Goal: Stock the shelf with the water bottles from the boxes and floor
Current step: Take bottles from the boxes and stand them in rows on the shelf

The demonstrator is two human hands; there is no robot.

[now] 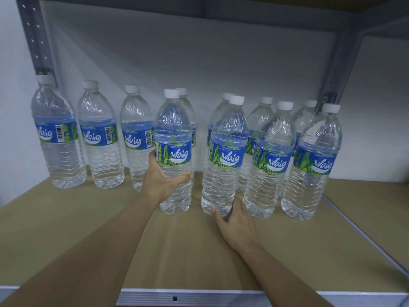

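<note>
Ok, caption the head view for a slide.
Left hand grips one clear plastic water bottle; right hand touches another's base on the brown shelf board.

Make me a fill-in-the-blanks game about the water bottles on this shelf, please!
1. Every clear plastic water bottle on the brown shelf board has a cap coloured ____.
2. The left hand is wrapped around the front-row clear plastic bottle, just below its ____ label.
3. The right hand touches the neighbouring front-row clear plastic bottle at its ____.
4. The word printed in white on the labels is ____.

Missing words: white; blue; base; Waig
</note>
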